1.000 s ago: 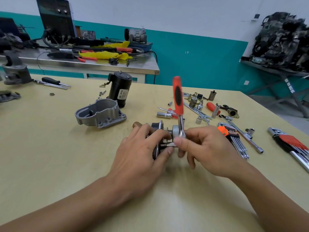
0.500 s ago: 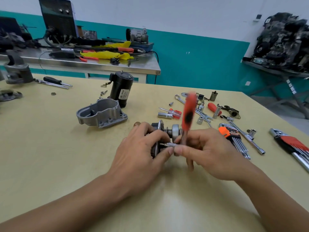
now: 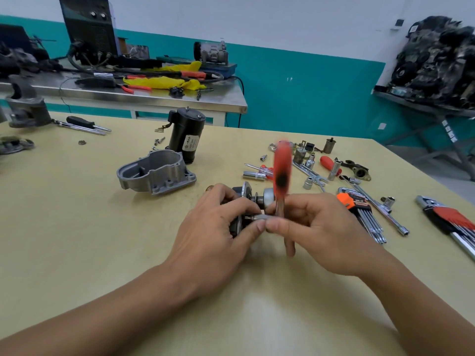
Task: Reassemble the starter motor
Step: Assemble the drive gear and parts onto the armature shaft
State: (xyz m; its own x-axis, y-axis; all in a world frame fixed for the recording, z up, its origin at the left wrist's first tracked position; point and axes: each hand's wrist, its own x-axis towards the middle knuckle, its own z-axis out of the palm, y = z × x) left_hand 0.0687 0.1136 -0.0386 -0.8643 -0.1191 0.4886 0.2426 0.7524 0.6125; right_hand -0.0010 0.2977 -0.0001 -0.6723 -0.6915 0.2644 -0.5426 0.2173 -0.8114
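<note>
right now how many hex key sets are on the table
2. The orange hex key set lies right of the right hand; the red hex key set lies at the far right, partly out of frame.

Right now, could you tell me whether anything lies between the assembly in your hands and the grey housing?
Nothing visible does: bare table lies between the assembly and the housing, save a small brown tip beside the left hand.

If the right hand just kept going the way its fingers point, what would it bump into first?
The right hand, holding the ratchet, points left, so it would likely meet the left hand first; their fingertips seem to touch beside the starter part.
</note>
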